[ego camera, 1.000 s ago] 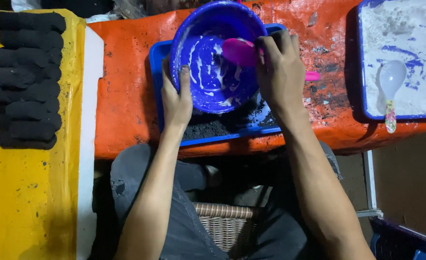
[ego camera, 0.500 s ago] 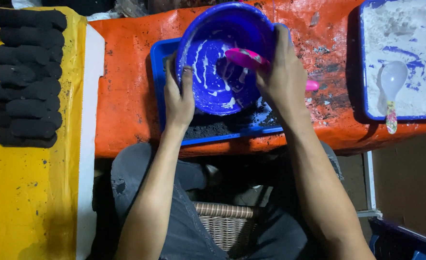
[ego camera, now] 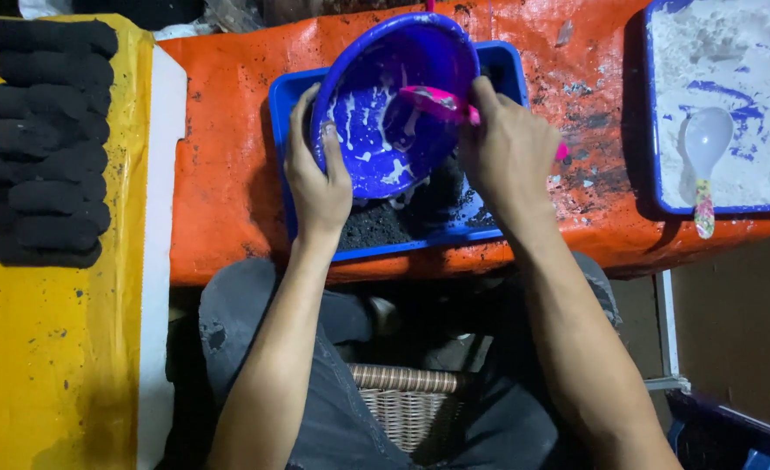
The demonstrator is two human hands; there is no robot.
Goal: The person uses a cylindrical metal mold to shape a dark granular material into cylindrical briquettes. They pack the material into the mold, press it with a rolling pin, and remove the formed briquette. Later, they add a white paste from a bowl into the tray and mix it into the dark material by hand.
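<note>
One purple bowl [ego camera: 394, 104], streaked with white liquid, tilts over a blue tray [ego camera: 385, 244] of black powder on the orange cloth [ego camera: 228, 174]. The left hand [ego camera: 315, 178] clamps its rim; the right hand [ego camera: 507, 152] closes on a pink scraper [ego camera: 437, 102], whose handle is mostly hidden. Nearby sit a white-powder tray [ego camera: 724, 207], a spoon [ego camera: 705, 148] and black briquettes [ego camera: 41, 139].

An orange tarp-covered surface [ego camera: 228, 200], flecked with black grit, carries a blue tray [ego camera: 281, 157] of dark powder at its middle and another blue tray [ego camera: 655, 174] of white powder at its right end. Beside it, a yellow surface [ego camera: 54, 348] bears stacked black briquettes [ego camera: 41, 139].
</note>
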